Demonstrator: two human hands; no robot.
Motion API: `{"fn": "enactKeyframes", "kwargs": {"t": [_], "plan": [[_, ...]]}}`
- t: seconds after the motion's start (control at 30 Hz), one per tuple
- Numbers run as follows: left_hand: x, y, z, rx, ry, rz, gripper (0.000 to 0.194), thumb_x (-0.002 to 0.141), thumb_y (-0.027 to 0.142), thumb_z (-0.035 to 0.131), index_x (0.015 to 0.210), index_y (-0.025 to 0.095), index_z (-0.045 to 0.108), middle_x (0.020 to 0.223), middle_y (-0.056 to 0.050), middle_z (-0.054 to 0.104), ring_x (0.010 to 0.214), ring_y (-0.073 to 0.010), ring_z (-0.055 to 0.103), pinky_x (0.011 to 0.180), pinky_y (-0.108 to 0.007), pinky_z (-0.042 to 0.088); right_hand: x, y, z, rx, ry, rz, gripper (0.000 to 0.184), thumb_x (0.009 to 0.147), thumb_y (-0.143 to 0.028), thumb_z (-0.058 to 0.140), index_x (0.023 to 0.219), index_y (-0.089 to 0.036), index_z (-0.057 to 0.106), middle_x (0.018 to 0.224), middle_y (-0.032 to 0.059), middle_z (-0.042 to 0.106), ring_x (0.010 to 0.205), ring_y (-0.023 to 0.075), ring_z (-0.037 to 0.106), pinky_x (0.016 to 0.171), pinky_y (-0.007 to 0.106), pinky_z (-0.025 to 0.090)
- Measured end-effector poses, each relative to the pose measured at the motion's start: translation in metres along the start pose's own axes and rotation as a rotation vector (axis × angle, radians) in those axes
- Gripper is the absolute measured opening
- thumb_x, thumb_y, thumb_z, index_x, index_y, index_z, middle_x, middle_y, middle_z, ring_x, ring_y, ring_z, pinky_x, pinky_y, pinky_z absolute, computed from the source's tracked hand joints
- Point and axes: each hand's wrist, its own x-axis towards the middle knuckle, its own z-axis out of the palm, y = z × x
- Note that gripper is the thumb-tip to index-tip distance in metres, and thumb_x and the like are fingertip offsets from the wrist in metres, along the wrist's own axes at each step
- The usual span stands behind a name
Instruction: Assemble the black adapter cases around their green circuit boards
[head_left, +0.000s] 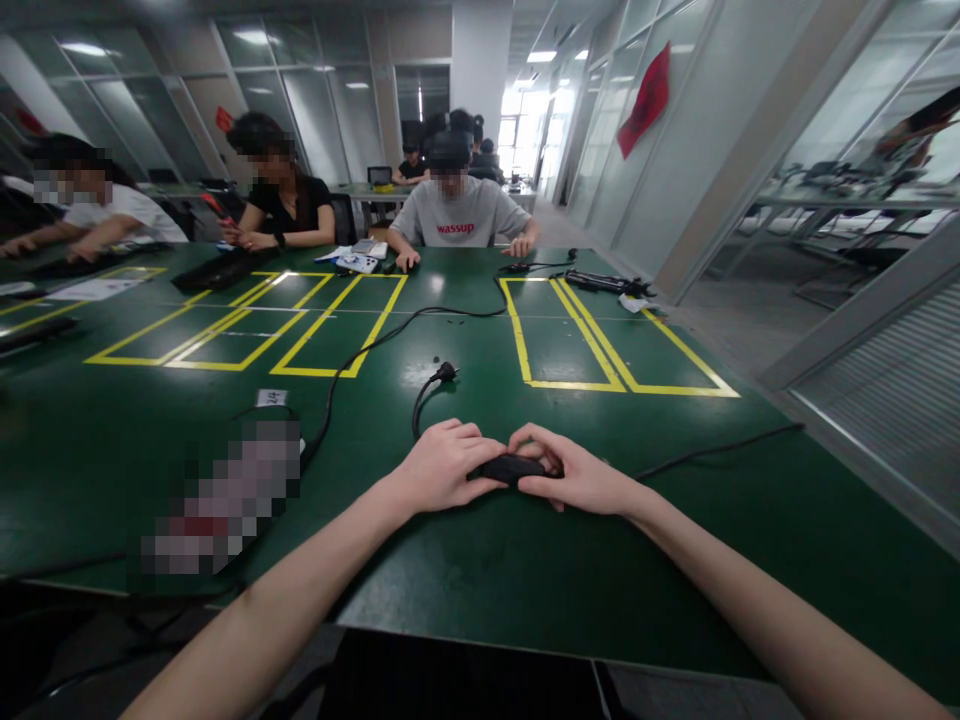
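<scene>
Head view: the green table fills the foreground beneath the black object, which serves as landmark. 3 persons sit beyond the landmark; the one in the grey shirt is nearly opposite. Yellow tape frames mark the surface beyond the landmark, to its left and right. A pixelated item lies left of the landmark; whether it is a container cannot be told. The left hand grips the landmark's left end, thumb on the near side, fingers curled, opening reduced to the object's width. The right hand grips the right end, thumb near, fingers bent behind. Table contact under the object cannot be told. A black plug lies beyond and slightly left of the landmark. A small white label lies farther left.
</scene>
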Motion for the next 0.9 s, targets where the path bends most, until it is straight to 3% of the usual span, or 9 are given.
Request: {"fn": "enactKeyframes", "kwargs": {"t": [0.07,0.17,0.3,0.37,0.47,0.6,0.7,0.8,0.9], "plan": [[0.001,0.000,0.001,-0.005,0.035,-0.010,0.035,0.100,0.045,0.061,0.120,0.018,0.069,0.105,-0.009,0.076,0.097,-0.0230,0.069,0.087,-0.036,0.051,0.002,0.000,0.002,0.145,0.001,0.007,0.042,0.085,-0.052,0.076,0.106,-0.023,0.055,0.087,-0.0018,0.069,0.055,0.0086,0.055,0.047,0.020,0.044],[0.003,-0.001,0.000,-0.007,0.174,-0.019,0.043,0.100,0.040,0.061,0.137,0.017,0.061,0.126,-0.013,0.072,0.116,-0.0263,0.066,0.099,-0.041,0.052,0.007,0.002,-0.004,0.242,0.134,-0.043,0.045,0.077,-0.056,0.082,0.089,-0.022,0.056,0.086,0.0008,0.071,0.060,0.0096,0.057,0.051,0.020,0.043],[0.002,-0.003,-0.002,-0.019,0.299,0.018,0.045,0.102,0.030,0.056,0.146,0.021,0.054,0.149,-0.013,0.059,0.135,-0.0265,0.057,0.114,-0.048,0.045,0.009,0.007,-0.036,0.314,0.521,-0.005,0.049,0.073,-0.059,0.084,0.086,-0.024,0.052,0.078,0.0000,0.075,0.039,0.0056,0.037,0.036,0.020,0.023],[0.000,-0.005,0.000,-0.058,0.239,0.007,0.040,0.102,0.030,0.055,0.140,0.022,0.059,0.141,-0.011,0.066,0.129,-0.0253,0.062,0.110,-0.046,0.049,0.007,0.013,-0.059,0.350,0.774,-0.040,0.052,0.070,-0.059,0.084,0.081,-0.026,0.047,0.074,-0.0017,0.075,0.035,0.0048,0.031,0.034,0.020,0.019],[-0.001,-0.007,0.006,-0.131,0.046,-0.011,0.029,0.100,0.029,0.059,0.125,0.021,0.069,0.123,-0.007,0.075,0.114,-0.0223,0.069,0.099,-0.038,0.054,0.001,0.024,-0.094,0.353,1.133,-0.146,0.056,0.066,-0.061,0.083,0.078,-0.027,0.039,0.069,-0.0030,0.072,0.034,0.0058,0.029,0.035,0.021,0.019],[0.001,-0.008,0.009,-0.157,0.002,-0.041,0.024,0.098,0.028,0.062,0.118,0.019,0.072,0.117,-0.007,0.077,0.109,-0.0226,0.070,0.097,-0.037,0.054,-0.012,0.035,-0.126,0.051,1.442,-0.153,0.052,0.069,-0.067,0.073,0.081,-0.028,0.040,0.075,0.0015,0.073,0.043,0.0124,0.046,0.040,0.025,0.030],[0.001,-0.008,0.007,-0.157,0.010,-0.060,0.023,0.098,0.028,0.062,0.116,0.019,0.073,0.114,-0.007,0.077,0.107,-0.0227,0.070,0.095,-0.037,0.055,-0.029,0.044,-0.138,-0.233,1.465,-0.083,0.048,0.063,-0.063,0.076,0.081,-0.026,0.050,0.088,0.0081,0.074,0.068,0.0220,0.065,0.057,0.031,0.045],[0.001,-0.008,0.007,-0.163,0.007,-0.064,0.022,0.098,0.028,0.063,0.114,0.018,0.073,0.112,-0.007,0.078,0.105,-0.0226,0.070,0.094,-0.037,0.055,-0.046,0.057,-0.142,-0.578,1.277,0.130,0.041,0.068,-0.060,0.072,0.086,-0.024,0.062,0.091,0.0102,0.075,0.072,0.0254,0.066,0.062,0.034,0.047],[0.000,-0.008,0.007,-0.179,0.012,-0.063,0.021,0.097,0.027,0.063,0.114,0.017,0.073,0.111,-0.007,0.078,0.105,-0.0223,0.070,0.095,-0.036,0.055,-0.055,0.072,-0.145,-0.795,1.054,0.305,0.040,0.074,-0.058,0.069,0.095,-0.024,0.068,0.076,0.0083,0.071,0.068,0.0283,0.065,0.059,0.035,0.046]]}}
